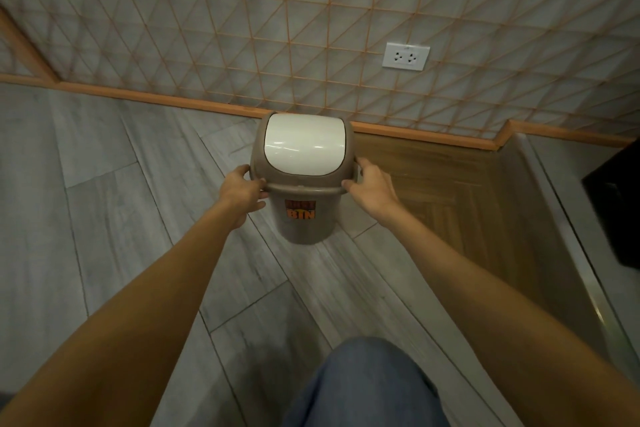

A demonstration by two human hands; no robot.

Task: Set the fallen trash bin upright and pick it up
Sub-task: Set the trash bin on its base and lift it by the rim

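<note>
A small brown trash bin (304,225) with a white swing lid (304,146) and an orange label stands upright on the grey plank floor, close to the wall. My left hand (242,189) grips the bin's left rim handle. My right hand (370,185) grips the right rim handle. Both arms reach forward from the bottom of the view. I cannot tell whether the bin's base touches the floor.
A tiled wall with an orange baseboard (173,99) runs behind the bin, with a white power socket (406,56) on it. A wooden floor section (450,191) lies to the right, beside a dark object (620,204) at the right edge. My knee in blue jeans (367,388) shows below.
</note>
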